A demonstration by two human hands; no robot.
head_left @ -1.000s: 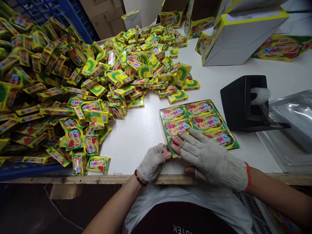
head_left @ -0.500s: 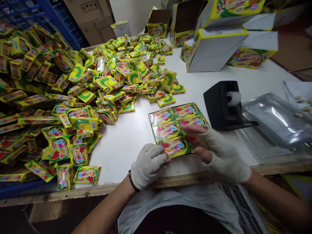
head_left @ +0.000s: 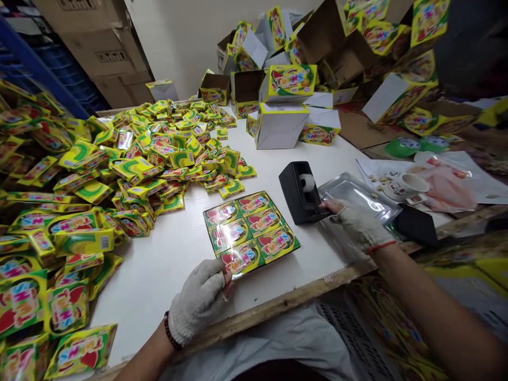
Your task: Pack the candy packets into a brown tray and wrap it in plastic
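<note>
One flat pack (head_left: 251,233) of six boxes (head_left: 264,220), near corner clamped in the left hand (head_left: 199,298) (gloved, thumb tip bare). Right hand (head_left: 356,224) at the tape dispenser (head_left: 292,197); finger closure cannot be told.

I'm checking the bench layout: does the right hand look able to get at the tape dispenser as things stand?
Most likely yes: the right hand is at the narrow end of the tape dispenser, with nothing visible between them; the clear plastic tray lies low beside it, not blocking.
</note>
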